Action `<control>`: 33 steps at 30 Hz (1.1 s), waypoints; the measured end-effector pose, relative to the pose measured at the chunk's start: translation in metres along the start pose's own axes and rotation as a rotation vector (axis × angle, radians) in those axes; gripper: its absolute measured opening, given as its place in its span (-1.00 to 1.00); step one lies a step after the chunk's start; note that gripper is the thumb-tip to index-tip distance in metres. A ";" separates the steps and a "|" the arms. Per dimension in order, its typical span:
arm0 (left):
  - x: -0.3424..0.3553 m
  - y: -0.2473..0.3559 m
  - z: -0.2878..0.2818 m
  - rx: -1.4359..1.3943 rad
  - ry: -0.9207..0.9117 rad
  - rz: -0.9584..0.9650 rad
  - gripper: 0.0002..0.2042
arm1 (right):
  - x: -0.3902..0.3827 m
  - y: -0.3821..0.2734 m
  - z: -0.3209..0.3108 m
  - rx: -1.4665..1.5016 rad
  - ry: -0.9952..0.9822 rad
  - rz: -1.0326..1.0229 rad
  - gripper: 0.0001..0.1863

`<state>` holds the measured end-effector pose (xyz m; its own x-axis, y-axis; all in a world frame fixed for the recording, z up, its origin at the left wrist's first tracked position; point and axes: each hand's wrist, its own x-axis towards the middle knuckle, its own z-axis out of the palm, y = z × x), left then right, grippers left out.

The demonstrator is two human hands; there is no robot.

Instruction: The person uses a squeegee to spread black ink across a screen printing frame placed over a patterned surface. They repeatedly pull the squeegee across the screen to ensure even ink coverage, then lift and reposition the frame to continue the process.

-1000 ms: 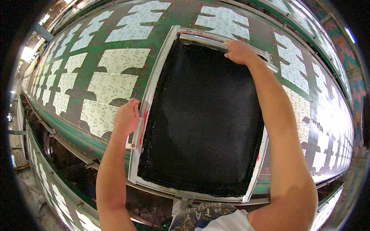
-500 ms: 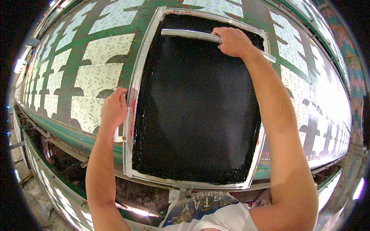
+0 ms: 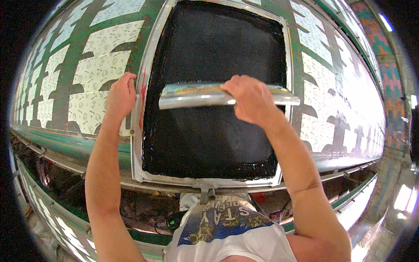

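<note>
A screen-printing frame (image 3: 137, 150) with pale metal sides lies in front of me, its inside covered in black ink (image 3: 209, 144). My right hand (image 3: 252, 98) is closed over a long squeegee (image 3: 196, 99), which lies crosswise about midway along the screen. The squeegee is tilted, so its smeared blade side faces up on the far edge, and its right end reaches the frame's right side. At the frame's left side, my left hand (image 3: 122, 97) is closed with curled fingers on the edge, just above a small metal bracket (image 3: 127, 131). Its palm side is hidden.
The long green printing table (image 3: 65, 139) carries rows of pale printed fabric pieces (image 3: 102, 70) on the left and more fabric pieces (image 3: 316, 100) on the right. A metal clamp (image 3: 204, 193) sits at the frame's near edge, beside the table's rail.
My right hand has drawn the squeegee from the far end toward me to the middle of the screen, and its blade side now shows. My left hand stays at the frame's left side.
</note>
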<state>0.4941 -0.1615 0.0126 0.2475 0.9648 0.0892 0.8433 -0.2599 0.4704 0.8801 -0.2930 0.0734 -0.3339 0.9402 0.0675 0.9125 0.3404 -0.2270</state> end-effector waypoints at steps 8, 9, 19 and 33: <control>0.000 -0.011 0.007 0.011 0.001 -0.002 -0.73 | -0.097 -0.098 0.009 0.014 -0.048 0.020 -0.51; 0.000 -0.013 0.008 0.010 0.002 -0.021 -0.73 | -0.106 -0.108 0.009 0.025 -0.026 0.016 -0.51; -0.008 -0.012 0.000 0.011 0.077 -0.024 -0.60 | -0.165 -0.186 0.008 -0.004 -0.102 0.115 -0.51; -0.035 -0.007 0.008 -0.482 0.041 -0.317 -0.74 | -0.247 -0.128 0.002 0.302 0.251 0.298 -0.34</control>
<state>0.4830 -0.1934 -0.0007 -0.0087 0.9957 -0.0919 0.5581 0.0811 0.8258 0.8451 -0.5693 0.0836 0.0322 0.9830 0.1806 0.8377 0.0720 -0.5413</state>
